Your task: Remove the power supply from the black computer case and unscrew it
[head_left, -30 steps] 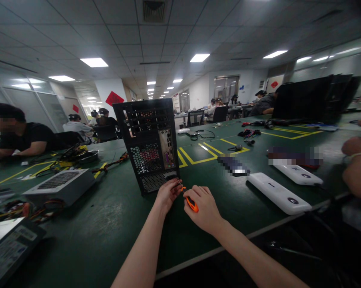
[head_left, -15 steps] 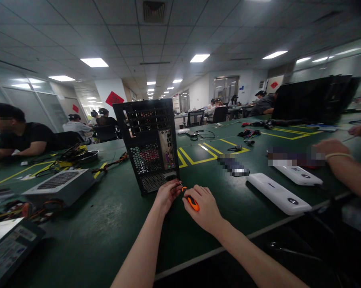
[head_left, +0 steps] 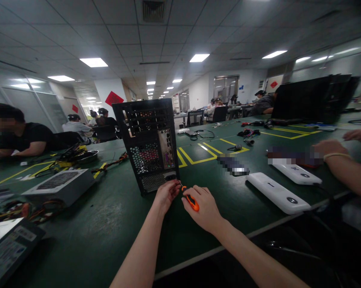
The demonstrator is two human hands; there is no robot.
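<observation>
A black computer tower case [head_left: 126, 136] stands upright on the green table, its back panel with ports and mesh vents facing me. My right hand [head_left: 204, 209] is closed around the orange and black handle of a screwdriver [head_left: 193, 203]. The screwdriver's shaft slants up and left to the fingertips of my left hand [head_left: 166, 195]. Those left fingertips are pinched together at the tip, just in front of the case's lower right corner; anything small between them is hidden.
Left of the case lie a grey power supply [head_left: 58, 186] with cables and another metal box [head_left: 10, 250]. At right are white power banks [head_left: 278, 194], a blurred phone [head_left: 232, 165] and a co-worker's hand [head_left: 332, 150]. Dark monitors [head_left: 303, 100] stand farther back.
The screwdriver handle has turned slightly in my right hand, and its shaft sits a little closer to the left fingertips. The case stays in place.
</observation>
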